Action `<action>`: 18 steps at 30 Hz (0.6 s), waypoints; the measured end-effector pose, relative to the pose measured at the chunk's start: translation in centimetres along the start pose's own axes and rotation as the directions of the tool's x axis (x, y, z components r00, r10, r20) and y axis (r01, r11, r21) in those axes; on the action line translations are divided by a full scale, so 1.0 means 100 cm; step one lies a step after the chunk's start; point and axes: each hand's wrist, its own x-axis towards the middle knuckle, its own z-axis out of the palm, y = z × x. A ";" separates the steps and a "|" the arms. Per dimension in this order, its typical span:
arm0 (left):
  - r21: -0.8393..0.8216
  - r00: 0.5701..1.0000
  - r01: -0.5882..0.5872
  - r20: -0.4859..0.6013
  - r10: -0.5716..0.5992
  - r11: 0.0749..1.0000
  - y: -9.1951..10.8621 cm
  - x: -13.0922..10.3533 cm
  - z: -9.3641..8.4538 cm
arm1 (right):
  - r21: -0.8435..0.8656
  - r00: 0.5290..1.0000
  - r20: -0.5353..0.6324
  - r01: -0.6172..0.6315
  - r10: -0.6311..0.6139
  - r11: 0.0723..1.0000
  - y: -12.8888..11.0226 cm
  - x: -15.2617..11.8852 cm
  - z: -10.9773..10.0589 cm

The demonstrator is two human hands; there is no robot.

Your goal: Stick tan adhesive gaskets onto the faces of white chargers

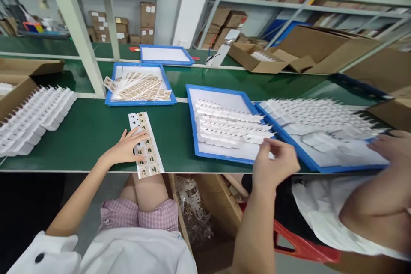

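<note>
My left hand (126, 147) lies with spread fingers on a sheet of stickers (149, 150). This white sheet carries rows of small tan pieces with dark cut-outs, some spots at its upper left being bare. Its lower end reaches the table's front edge. My right hand (278, 160) is closed in a pinch over the near right corner of a blue-rimmed tray (221, 157); what the fingers hold, if anything, I cannot make out. In that tray lie several strips of white parts (224, 124) with small pins standing up.
A second blue-rimmed tray (340, 168) at right holds many white parts, near a co-worker's hand (390, 145). Behind the sheet, a tray (141, 103) holds piled sticker sheets (141, 86). White strips (38, 117) stand at left. An open carton (218, 201) sits below the table edge.
</note>
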 end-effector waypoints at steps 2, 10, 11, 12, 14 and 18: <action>-0.001 1.000 0.006 0.020 -0.006 1.000 -0.001 -0.001 0.003 | 0.097 0.993 -0.111 0.061 -0.050 0.993 -0.034 -0.025 0.005; 0.041 0.995 0.028 -0.093 -0.024 0.999 -0.015 -0.005 0.017 | 0.533 0.415 0.609 0.417 -0.676 0.736 -0.144 -0.133 0.100; 0.041 0.995 0.029 -0.097 -0.025 0.999 -0.016 -0.005 0.018 | 0.528 0.385 0.622 0.439 -0.682 0.728 -0.147 -0.138 0.109; 0.040 0.995 0.030 -0.097 -0.026 0.999 -0.015 -0.005 0.019 | 0.515 0.368 0.631 0.460 -0.683 0.723 -0.149 -0.140 0.115; 0.040 0.995 0.028 -0.095 -0.024 0.999 -0.015 -0.006 0.020 | 0.484 0.326 0.653 0.514 -0.683 0.708 -0.151 -0.140 0.123; 0.038 0.996 0.027 -0.091 -0.024 0.999 -0.014 -0.006 0.021 | 0.442 0.232 0.687 0.620 -0.689 0.649 -0.159 -0.132 0.128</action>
